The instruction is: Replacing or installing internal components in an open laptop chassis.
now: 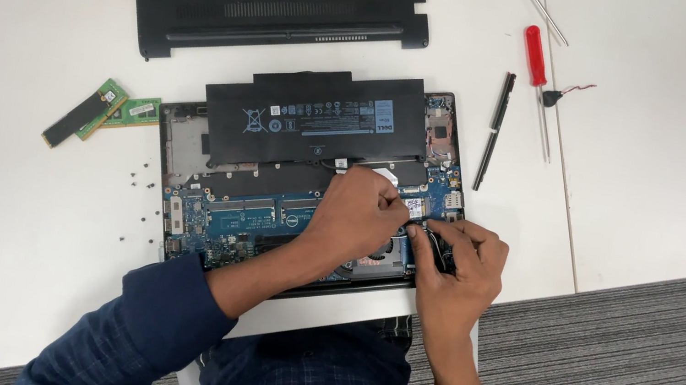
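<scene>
Both hands work the opened laptop point(307, 186) at its near right corner: left hand point(358, 214) clenched, right hand point(461, 263) grasping a small black part point(442, 251). Forcing it risks tearing nearby board connectors.

Only labels here, really. The black battery point(314, 118) has a long pale-blue and white label strip point(333, 115) across its top face, with white symbols to its left. There's also a small white sticker point(415, 206) on the blue board point(250, 219), just by the fingers point(391, 210).
</scene>
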